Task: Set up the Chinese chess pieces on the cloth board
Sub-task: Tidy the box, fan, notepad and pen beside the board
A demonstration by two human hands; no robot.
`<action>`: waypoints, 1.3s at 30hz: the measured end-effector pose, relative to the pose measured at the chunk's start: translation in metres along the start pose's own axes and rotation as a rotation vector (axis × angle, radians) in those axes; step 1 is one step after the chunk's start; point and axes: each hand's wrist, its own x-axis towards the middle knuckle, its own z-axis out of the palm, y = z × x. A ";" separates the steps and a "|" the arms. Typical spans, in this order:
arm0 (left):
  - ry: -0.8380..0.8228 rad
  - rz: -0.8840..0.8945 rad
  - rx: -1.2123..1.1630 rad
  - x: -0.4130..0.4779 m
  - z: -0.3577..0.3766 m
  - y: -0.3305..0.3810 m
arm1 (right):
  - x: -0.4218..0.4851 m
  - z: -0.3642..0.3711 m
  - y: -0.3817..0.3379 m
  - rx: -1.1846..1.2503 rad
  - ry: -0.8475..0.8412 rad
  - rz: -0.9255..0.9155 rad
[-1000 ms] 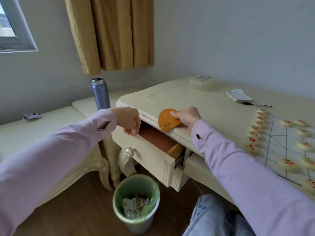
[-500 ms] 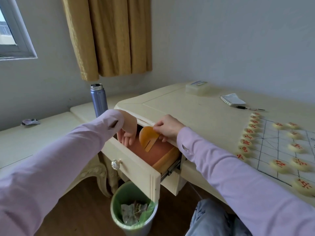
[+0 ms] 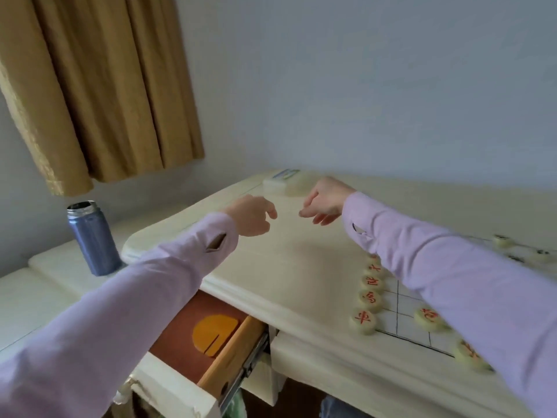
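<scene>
Both hands hung above the bare middle of the desk (image 3: 301,267), close to its far edge and not touching it. The left hand (image 3: 253,217) had its fingers loosely curled with nothing in them. The right hand (image 3: 324,203), just beside it, was much the same, slack fingers pointing toward the other hand and, as far as the blur let me see, empty.

The cloth board (image 3: 413,315) lay at the desk's right end, near the front edge. A row of red-lettered pieces (image 3: 363,319) ran down the board's side nearest the hands, with more red ones further in. A few dark-lettered pieces (image 3: 501,240) sat toward its far corner. The right sleeve crossed over the board and hid much of it, so I could not tell whether every point was filled.

Below the front edge the drawer (image 3: 232,351) stood open, an orange half-disc (image 3: 212,333) lying flat on its brown floor.

My guess was that the tidying was in hand rather than the placing. To do it well, I'd push the drawer in squarely by its front, keeping the forearm lifted off the cloth so no piece gets dragged off its crossing.

A blue flask (image 3: 93,239) stood on the lower surface beyond the desk's left end, and a small box (image 3: 280,184) sat at the far edge.
</scene>
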 end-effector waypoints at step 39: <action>-0.025 -0.297 -0.361 0.248 0.074 0.136 | 0.116 -0.107 0.181 -0.996 0.196 -0.006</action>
